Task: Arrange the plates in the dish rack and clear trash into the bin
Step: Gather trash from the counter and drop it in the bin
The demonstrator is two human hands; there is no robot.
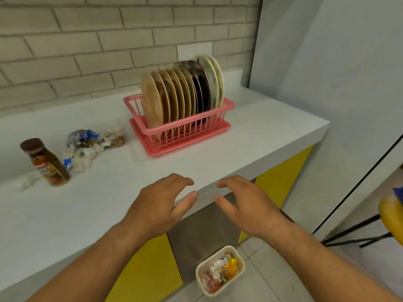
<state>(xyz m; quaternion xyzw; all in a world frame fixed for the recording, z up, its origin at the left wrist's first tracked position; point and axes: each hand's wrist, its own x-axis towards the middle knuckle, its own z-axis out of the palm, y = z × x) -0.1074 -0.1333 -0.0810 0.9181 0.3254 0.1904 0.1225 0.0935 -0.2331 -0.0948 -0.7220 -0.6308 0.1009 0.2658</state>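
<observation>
- Left hand (162, 202) and right hand (246, 203) hover empty, fingers relaxed, over the worktop (250, 140) near edge.
- Plates (181, 94) stand upright in the pink dish rack (185, 136), far right.
- Crumpled trash (91, 144) lies left; the bin (201, 277) sits on the floor.

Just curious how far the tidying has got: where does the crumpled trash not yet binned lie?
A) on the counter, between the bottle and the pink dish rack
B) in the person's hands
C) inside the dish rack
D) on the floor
A: the crumpled wrappers lie on the white counter between the brown bottle and the pink dish rack.
</observation>
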